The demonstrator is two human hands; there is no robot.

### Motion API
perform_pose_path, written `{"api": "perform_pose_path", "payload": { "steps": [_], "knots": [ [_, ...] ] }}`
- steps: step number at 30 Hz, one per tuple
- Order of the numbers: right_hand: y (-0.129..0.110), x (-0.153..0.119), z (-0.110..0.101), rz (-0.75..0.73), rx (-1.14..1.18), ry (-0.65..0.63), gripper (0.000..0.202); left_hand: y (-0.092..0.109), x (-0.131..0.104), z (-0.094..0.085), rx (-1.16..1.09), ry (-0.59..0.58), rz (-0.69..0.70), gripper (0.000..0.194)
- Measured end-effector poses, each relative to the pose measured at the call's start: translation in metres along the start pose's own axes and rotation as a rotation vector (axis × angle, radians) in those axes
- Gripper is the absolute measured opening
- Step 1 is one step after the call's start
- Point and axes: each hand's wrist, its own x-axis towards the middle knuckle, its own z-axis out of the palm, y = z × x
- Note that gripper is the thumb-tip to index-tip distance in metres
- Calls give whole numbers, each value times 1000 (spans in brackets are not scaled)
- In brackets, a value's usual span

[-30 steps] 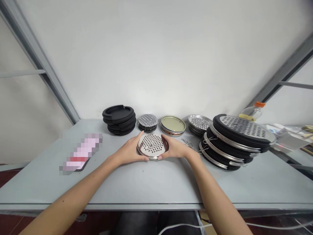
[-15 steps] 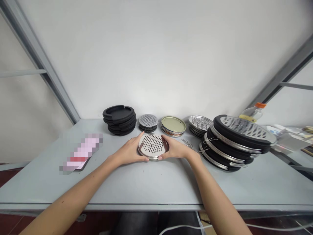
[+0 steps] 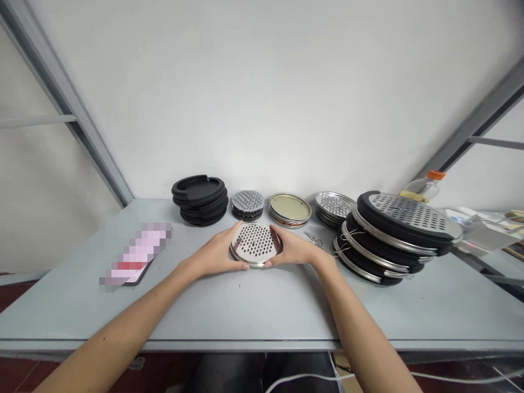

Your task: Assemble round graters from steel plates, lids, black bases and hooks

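A round perforated metal disc (image 3: 256,242) with a shiny rim lies on the grey table in front of me. My left hand (image 3: 219,252) curves around its left edge, thumb at the near side. On the opposite edge, my right hand (image 3: 293,248) grips it the same way. Just behind the disc are a stack of small perforated discs (image 3: 248,202) and a stack of gold-coloured round lids (image 3: 290,208). Several small wire clips (image 3: 314,239) lie to the right of my right hand.
Black rings (image 3: 200,202) are stacked at the back left. Perforated metal lids (image 3: 334,206) stand at the back right, beside a tall leaning pile of black-and-metal assemblies (image 3: 388,234). A blurred-out phone (image 3: 141,256) lies left. An orange-capped bottle (image 3: 426,186) stands far right.
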Motion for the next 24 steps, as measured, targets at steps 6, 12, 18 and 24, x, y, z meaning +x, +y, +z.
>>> {"api": "perform_pose_path", "payload": {
  "steps": [6, 12, 18, 24],
  "knots": [
    [1, 0, 1, 3, -9, -2, 88, 1, 0, -1, 17, 5, 5, 108],
    [0, 0, 1, 11, -12, -1, 87, 2, 0, -2, 11, -1, 54, 97],
    [0, 0, 1, 6, -14, 9, 86, -8, -2, 1, 44, -14, 23, 95],
    [0, 0, 1, 2, -19, 9, 86, -11, -2, 3, 69, -26, 5, 97]
  ]
}}
